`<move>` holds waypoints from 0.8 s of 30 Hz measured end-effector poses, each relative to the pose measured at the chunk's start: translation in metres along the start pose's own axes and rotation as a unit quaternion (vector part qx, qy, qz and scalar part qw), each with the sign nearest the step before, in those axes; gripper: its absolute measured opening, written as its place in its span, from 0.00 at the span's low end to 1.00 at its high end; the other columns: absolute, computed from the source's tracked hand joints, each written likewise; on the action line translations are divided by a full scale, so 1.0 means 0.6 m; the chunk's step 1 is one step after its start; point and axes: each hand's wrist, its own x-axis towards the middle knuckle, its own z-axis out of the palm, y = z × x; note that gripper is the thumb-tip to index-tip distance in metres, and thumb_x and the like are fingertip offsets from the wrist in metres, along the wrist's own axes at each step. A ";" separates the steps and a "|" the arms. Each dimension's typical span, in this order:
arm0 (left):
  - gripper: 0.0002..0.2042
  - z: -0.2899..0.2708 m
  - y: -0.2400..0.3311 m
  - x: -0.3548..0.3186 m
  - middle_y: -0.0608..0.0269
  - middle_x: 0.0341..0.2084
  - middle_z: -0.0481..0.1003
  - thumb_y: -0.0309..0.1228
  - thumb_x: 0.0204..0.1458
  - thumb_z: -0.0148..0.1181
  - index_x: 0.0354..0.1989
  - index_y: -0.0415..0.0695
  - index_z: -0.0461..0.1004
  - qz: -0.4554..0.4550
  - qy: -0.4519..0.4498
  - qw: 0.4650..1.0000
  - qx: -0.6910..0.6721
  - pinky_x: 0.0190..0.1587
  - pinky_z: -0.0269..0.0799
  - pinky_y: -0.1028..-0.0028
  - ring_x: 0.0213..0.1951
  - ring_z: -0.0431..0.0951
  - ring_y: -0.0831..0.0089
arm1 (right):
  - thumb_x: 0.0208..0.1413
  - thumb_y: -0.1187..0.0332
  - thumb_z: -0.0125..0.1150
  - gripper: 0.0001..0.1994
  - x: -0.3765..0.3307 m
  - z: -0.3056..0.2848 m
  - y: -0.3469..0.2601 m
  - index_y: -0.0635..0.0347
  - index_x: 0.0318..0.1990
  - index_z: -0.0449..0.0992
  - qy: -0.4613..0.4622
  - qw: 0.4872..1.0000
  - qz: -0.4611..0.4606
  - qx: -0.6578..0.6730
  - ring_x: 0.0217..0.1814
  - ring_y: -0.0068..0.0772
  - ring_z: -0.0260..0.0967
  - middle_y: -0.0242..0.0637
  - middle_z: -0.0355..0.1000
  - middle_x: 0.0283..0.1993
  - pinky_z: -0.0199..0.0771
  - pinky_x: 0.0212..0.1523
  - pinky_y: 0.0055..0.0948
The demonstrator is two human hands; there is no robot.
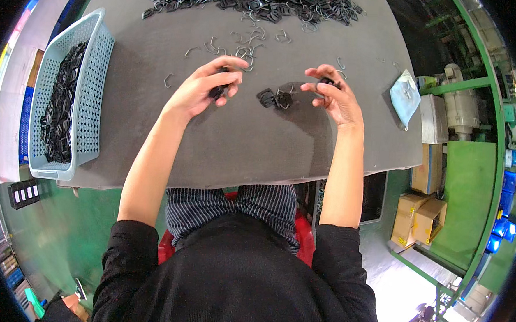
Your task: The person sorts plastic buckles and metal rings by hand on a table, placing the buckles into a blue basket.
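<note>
My left hand (pixel 211 87) is curled round a small black plastic buckle (pixel 217 91), held above the grey table (pixel 212 153). Over to the right, my right hand (pixel 335 97) has its fingers bent around another small black plastic piece (pixel 330 82), partly hidden by the fingers. On the table between the hands lie a few black buckles (pixel 267 98) with metal wire hooks. Loose bent wire hooks (pixel 253 38) are scattered beyond my hands. A large heap of black buckles with wire hooks (pixel 249 0) covers the far end.
A light blue perforated basket (pixel 92 94) of black parts stands at the table's left edge. At the right edge lies a light blue face mask (pixel 405 99). Cardboard boxes (pixel 412 218) and a green metal frame (pixel 494 115) stand off to the right.
</note>
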 end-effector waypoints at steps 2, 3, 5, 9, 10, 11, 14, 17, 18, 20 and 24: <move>0.17 0.020 -0.013 0.030 0.64 0.24 0.72 0.39 0.48 0.61 0.43 0.43 0.72 0.005 0.042 0.921 0.387 0.24 0.66 0.75 0.25 0.71 0.75 | 0.44 0.66 0.66 0.09 -0.010 0.003 -0.002 0.57 0.33 0.76 0.032 0.999 -0.013 -0.011 0.29 0.19 0.69 0.28 0.71 0.25 0.61 0.19 0.16; 0.18 0.030 -0.041 0.037 0.60 0.25 0.74 0.40 0.46 0.63 0.42 0.43 0.71 0.073 0.067 0.865 0.492 0.28 0.68 0.70 0.27 0.74 0.68 | 0.44 0.66 0.67 0.09 -0.006 0.004 -0.001 0.58 0.32 0.76 0.021 0.989 0.022 -0.142 0.29 0.19 0.70 0.29 0.72 0.26 0.62 0.19 0.18; 0.21 0.074 -0.062 0.035 0.50 0.30 0.76 0.41 0.41 0.66 0.40 0.42 0.71 0.074 0.111 0.768 0.626 0.38 0.70 0.61 0.36 0.77 0.53 | 0.41 0.64 0.69 0.11 0.010 0.017 0.018 0.59 0.30 0.78 0.018 0.921 0.055 -0.385 0.29 0.21 0.71 0.35 0.73 0.27 0.67 0.21 0.23; 0.18 0.072 -0.059 0.042 0.52 0.28 0.76 0.39 0.40 0.67 0.36 0.41 0.71 0.028 0.095 0.769 0.631 0.37 0.70 0.62 0.34 0.76 0.54 | 0.37 0.63 0.71 0.14 0.014 0.057 0.022 0.61 0.30 0.78 0.036 0.830 0.001 -0.557 0.20 0.23 0.70 0.35 0.73 0.21 0.70 0.25 0.24; 0.18 0.062 -0.054 0.039 0.53 0.28 0.76 0.39 0.40 0.66 0.35 0.41 0.71 0.018 0.080 0.789 0.609 0.37 0.69 0.63 0.33 0.76 0.55 | 0.37 0.63 0.71 0.14 0.022 0.048 0.012 0.61 0.30 0.77 0.018 0.872 0.018 -0.490 0.19 0.23 0.70 0.35 0.72 0.20 0.69 0.24 0.23; 0.17 0.051 -0.049 0.037 0.53 0.28 0.76 0.38 0.40 0.66 0.34 0.40 0.72 0.009 0.065 0.808 0.585 0.36 0.69 0.63 0.32 0.76 0.56 | 0.38 0.63 0.71 0.14 0.023 0.049 -0.006 0.62 0.29 0.77 0.001 0.907 0.035 -0.419 0.19 0.23 0.69 0.34 0.72 0.19 0.69 0.24 0.23; 0.14 0.039 -0.049 0.020 0.55 0.25 0.75 0.36 0.43 0.64 0.31 0.39 0.71 0.063 0.055 0.815 0.573 0.34 0.68 0.66 0.29 0.75 0.60 | 0.39 0.65 0.70 0.11 0.017 0.035 -0.038 0.64 0.26 0.77 0.044 0.912 0.032 -0.406 0.17 0.21 0.68 0.32 0.70 0.17 0.67 0.21 0.21; 0.13 0.036 -0.047 0.015 0.57 0.27 0.75 0.37 0.47 0.62 0.32 0.40 0.71 0.084 0.060 0.869 0.483 0.30 0.67 0.71 0.29 0.75 0.66 | 0.39 0.64 0.70 0.11 0.016 0.014 -0.048 0.62 0.26 0.77 0.043 0.905 0.036 -0.422 0.17 0.21 0.68 0.32 0.71 0.18 0.67 0.21 0.22; 0.12 0.037 -0.038 0.012 0.57 0.28 0.74 0.37 0.49 0.60 0.33 0.40 0.70 0.008 0.054 0.930 0.364 0.29 0.67 0.74 0.29 0.75 0.68 | 0.39 0.64 0.69 0.11 0.014 0.011 -0.053 0.62 0.26 0.77 0.075 0.890 0.029 -0.448 0.17 0.21 0.68 0.32 0.71 0.18 0.68 0.21 0.22; 0.11 0.032 -0.042 0.004 0.58 0.32 0.74 0.36 0.52 0.57 0.36 0.41 0.69 -0.050 0.055 0.993 0.096 0.28 0.68 0.78 0.31 0.75 0.70 | 0.40 0.63 0.69 0.11 0.007 0.029 -0.068 0.60 0.27 0.77 0.126 0.858 0.018 -0.498 0.17 0.21 0.68 0.33 0.71 0.18 0.68 0.22 0.23; 0.10 0.056 -0.075 0.010 0.55 0.35 0.73 0.33 0.57 0.47 0.42 0.39 0.67 -0.030 0.138 0.937 -0.319 0.37 0.77 0.70 0.37 0.75 0.66 | 0.42 0.61 0.69 0.15 0.002 0.121 -0.049 0.62 0.32 0.75 0.055 0.890 -0.112 -0.439 0.25 0.26 0.70 0.34 0.73 0.28 0.71 0.31 0.26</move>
